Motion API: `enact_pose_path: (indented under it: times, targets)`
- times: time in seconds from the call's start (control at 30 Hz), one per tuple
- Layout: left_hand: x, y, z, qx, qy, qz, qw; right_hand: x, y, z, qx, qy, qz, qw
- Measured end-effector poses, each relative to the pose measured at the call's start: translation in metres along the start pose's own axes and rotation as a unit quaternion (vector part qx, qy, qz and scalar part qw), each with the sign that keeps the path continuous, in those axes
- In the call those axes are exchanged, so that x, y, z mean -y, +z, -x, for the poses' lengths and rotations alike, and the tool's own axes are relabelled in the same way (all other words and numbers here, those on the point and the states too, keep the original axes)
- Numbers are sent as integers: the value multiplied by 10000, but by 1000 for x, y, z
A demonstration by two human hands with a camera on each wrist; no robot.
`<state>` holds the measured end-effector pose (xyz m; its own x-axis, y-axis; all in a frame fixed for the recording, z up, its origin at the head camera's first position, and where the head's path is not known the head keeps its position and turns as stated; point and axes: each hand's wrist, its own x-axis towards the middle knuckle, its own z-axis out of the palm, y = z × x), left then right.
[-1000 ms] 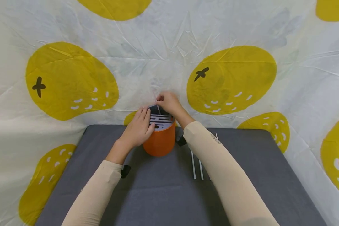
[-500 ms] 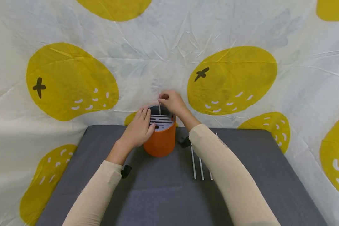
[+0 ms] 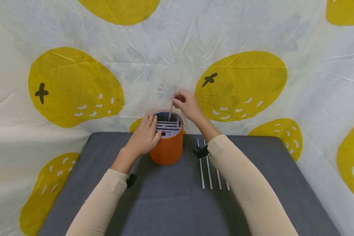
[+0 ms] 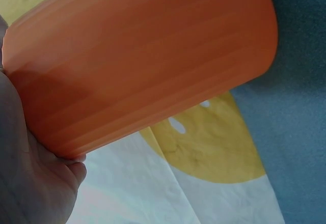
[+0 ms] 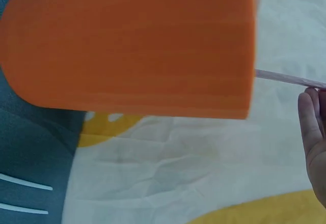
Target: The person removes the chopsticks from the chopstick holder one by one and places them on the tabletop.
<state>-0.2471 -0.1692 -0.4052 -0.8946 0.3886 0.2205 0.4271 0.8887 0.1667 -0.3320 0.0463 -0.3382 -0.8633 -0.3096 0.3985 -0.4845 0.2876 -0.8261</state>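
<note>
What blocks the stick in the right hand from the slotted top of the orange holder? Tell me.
Nothing visible does. The right hand pinches the stick, whose lower end is already at the slotted insert of the orange holder. The left hand grips the holder's left rim, beside that slot.

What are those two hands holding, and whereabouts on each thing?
The right hand pinches a thin stick near its upper end; the left hand grips the orange holder at its rim.
</note>
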Motion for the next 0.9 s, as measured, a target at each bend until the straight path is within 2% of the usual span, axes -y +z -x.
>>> enact_pose_path:
  times: [0.2, 0.43, 0.7, 0.9]
  targets:
    - [1, 1, -2, 0, -11, 4, 10000, 8, -17, 0, -400, -461, -586, 9964]
    - [1, 0, -3, 12, 2, 79, 10000, 22, -38, 7, -793, -693, -1030, 9891]
    - [2, -1, -4, 78, 4, 27, 10000, 39, -61, 25, -1071, -1133, -1374, 9782]
    - [1, -2, -3, 64, -52, 148, 9999, 44, -88, 40, -1283, -1410, -1668, 9674]
